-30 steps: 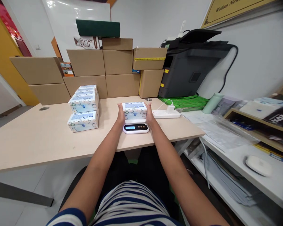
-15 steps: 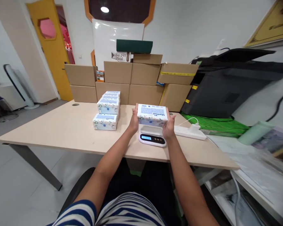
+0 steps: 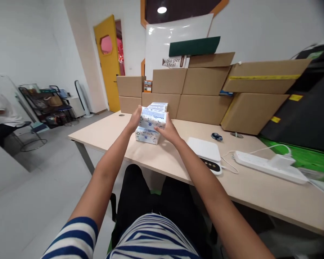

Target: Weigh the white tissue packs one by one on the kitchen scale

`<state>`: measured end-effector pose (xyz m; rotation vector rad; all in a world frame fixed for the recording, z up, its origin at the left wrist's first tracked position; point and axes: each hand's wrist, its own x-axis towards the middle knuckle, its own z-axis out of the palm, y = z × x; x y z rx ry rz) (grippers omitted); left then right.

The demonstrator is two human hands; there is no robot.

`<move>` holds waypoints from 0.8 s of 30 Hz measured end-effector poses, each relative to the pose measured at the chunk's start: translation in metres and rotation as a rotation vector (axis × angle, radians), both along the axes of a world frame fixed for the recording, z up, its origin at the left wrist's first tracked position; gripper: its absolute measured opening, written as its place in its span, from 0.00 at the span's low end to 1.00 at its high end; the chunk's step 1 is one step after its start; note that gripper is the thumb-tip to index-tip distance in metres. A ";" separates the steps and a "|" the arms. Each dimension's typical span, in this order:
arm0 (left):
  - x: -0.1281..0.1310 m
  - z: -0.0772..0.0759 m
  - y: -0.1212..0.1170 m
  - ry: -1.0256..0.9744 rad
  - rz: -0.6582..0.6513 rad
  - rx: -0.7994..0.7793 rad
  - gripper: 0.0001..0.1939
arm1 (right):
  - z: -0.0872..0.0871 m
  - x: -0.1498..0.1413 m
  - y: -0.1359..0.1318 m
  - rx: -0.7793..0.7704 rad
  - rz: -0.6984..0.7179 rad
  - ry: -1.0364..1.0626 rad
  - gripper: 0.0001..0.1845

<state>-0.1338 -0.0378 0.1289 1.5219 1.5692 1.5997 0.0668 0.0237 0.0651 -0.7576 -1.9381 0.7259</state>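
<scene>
Between my two hands is a white and blue floral tissue pack. My left hand presses its left end, and my right hand grips its right end with the thumb on the front. Just below it sits another tissue pack on the table; whether the two touch I cannot tell. Further tissue packs stand in a row behind, partly hidden by the held one. A white kitchen scale lies to the right, its control panel partly covered by my right forearm.
Cardboard boxes are stacked along the back of the table. On the right lie a white power strip with a cable and a small dark object. A dark printer stands beyond. A person sits far left.
Both hands have carried the tissue pack from above the scale leftward to the other packs. The scale's white platform is now uncovered. My view has turned left.
</scene>
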 end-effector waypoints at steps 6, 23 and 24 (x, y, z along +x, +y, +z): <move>-0.032 -0.022 -0.005 0.079 0.123 -0.237 0.39 | -0.003 -0.027 -0.007 0.092 -0.203 -0.357 0.41; -0.016 -0.035 0.009 -0.150 0.295 -0.370 0.39 | -0.002 -0.036 -0.012 0.296 -0.296 -0.494 0.32; -0.015 -0.035 0.008 -0.151 0.300 -0.361 0.38 | -0.002 -0.038 -0.013 0.287 -0.292 -0.492 0.33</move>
